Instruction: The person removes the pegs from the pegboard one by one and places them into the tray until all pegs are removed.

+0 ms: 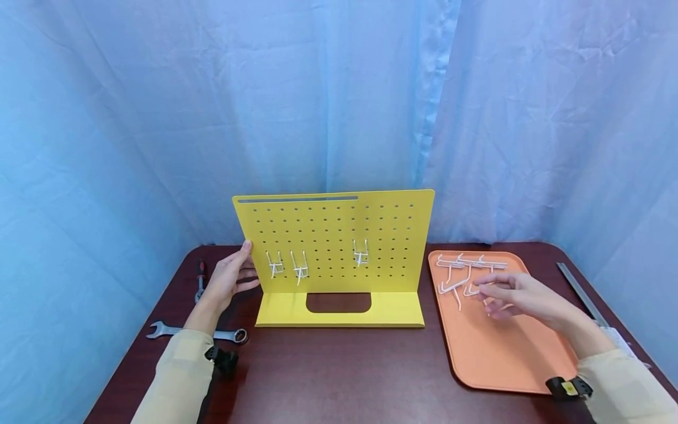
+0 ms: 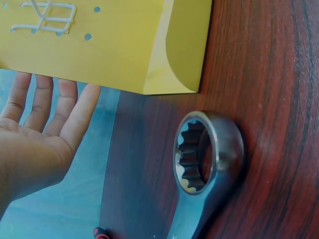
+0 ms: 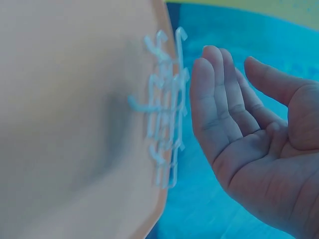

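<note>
A yellow pegboard (image 1: 328, 222) stands upright on its flanged base, with white wire hooks fitted on its front: two at the left, including one hook (image 1: 299, 272), and another hook (image 1: 361, 253) right of centre. My left hand (image 1: 229, 277) grips the board's left edge, thumb at the front and fingers behind. In the left wrist view its fingers (image 2: 67, 99) disappear behind the yellow sheet. Over an orange tray (image 1: 498, 359) hovers my right hand (image 1: 521, 297), fingers loosely bent and nothing held. Several loose white hooks (image 1: 452, 288) lie near its fingertips at the tray's back left.
A combination wrench (image 1: 228, 335) lies beneath my left forearm, its ring end (image 2: 197, 152) close to the board's base. Behind it is a red-handled tool (image 1: 200, 274). A long metal strip (image 1: 580, 288) lies at the table's right edge. Blue curtains (image 1: 318, 100) hang around the table.
</note>
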Demonstrator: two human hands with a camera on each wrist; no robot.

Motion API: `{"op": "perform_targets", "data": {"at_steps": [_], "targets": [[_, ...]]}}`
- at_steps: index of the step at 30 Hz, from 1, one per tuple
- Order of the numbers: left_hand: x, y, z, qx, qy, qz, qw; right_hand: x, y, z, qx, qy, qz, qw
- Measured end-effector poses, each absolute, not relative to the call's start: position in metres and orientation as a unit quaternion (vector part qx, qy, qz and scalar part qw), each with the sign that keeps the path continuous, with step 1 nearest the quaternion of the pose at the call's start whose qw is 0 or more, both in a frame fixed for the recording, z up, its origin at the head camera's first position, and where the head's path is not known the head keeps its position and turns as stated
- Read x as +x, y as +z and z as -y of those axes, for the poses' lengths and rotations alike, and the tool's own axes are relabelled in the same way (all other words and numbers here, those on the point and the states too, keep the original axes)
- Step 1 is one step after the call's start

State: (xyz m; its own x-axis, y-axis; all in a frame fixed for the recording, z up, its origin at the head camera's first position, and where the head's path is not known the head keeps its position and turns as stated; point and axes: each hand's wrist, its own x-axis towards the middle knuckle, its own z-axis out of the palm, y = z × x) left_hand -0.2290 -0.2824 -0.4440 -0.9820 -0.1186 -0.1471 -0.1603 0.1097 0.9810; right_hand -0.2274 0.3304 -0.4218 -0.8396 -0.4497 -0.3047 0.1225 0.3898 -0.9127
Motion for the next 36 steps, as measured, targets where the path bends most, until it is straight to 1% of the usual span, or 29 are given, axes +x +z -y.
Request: {"op": "perform_targets", "data": {"at_steps": [5,8,13,20,26,36], "targets": [[-0.228,-0.444,0.282,-0.095,0.658,-0.746,0.017,-0.224,-0.406,-0.309,-0.123,-0.544,-0.792,0.248],[-0.226,-0.443,0.283,-0.097,0.658,-0.747,0.019,-0.221,-0.397,-0.293,-0.129,-0.553,-0.791,0.227],[-0.222,-0.443,0.287,-0.097,0.655,-0.749,0.024,-0.215,-0.388,-0.263,-0.133,-0.581,-0.775,0.21],[-0.227,-0.441,0.284,-0.086,0.66,-0.746,0.027,-0.211,-0.382,-0.226,-0.153,-0.608,-0.743,0.234],[-0.237,-0.441,0.275,-0.082,0.671,-0.737,0.028,-0.213,-0.378,-0.202,-0.172,-0.637,-0.713,0.237],[-0.229,-0.443,0.283,-0.091,0.665,-0.741,0.022,-0.216,-0.386,-0.144,-0.152,-0.715,-0.623,0.278]]}}
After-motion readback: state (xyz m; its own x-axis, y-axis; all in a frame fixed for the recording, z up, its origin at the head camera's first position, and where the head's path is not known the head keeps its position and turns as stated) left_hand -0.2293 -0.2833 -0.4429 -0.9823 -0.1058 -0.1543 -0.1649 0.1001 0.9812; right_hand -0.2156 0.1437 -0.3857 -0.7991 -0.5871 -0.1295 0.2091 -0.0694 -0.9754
